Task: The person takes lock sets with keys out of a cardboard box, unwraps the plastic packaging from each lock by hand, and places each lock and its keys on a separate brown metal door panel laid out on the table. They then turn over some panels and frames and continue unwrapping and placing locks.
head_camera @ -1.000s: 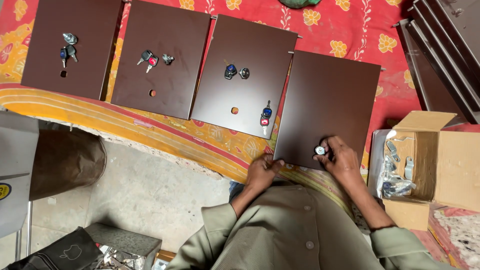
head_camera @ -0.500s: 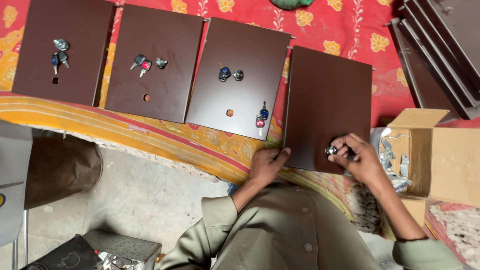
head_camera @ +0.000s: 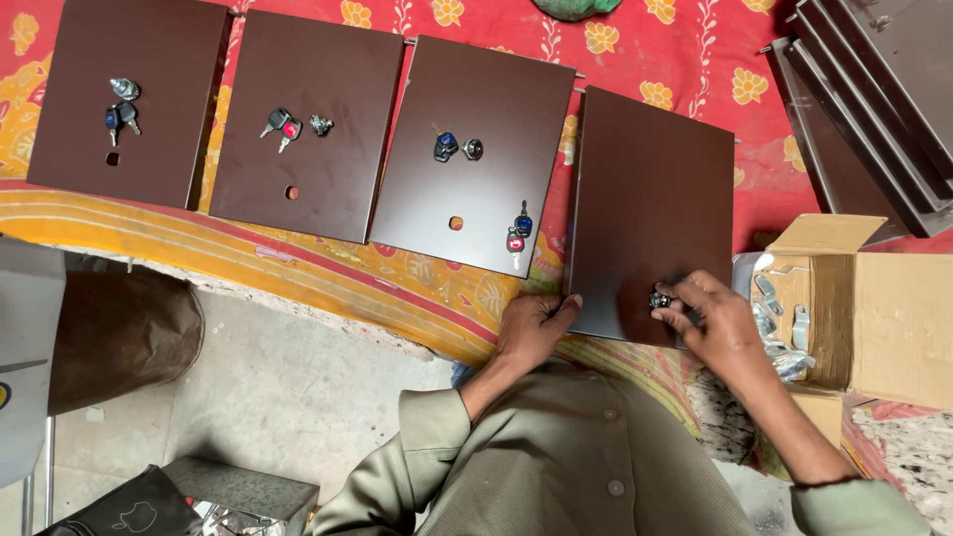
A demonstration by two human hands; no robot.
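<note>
Resting at the near left corner of a brown panel [head_camera: 650, 199], the left hand [head_camera: 531, 328] lies with fingers curled, thumb on the edge. The right hand [head_camera: 720, 323] pinches a small silver lock [head_camera: 660, 299] at the panel's near edge.

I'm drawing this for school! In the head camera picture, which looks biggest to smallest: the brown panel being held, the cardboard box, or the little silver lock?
1. Brown panel and cardboard box: they look similar, and the box is cut off.
2. Silver lock, tiny, at the right hand.
</note>
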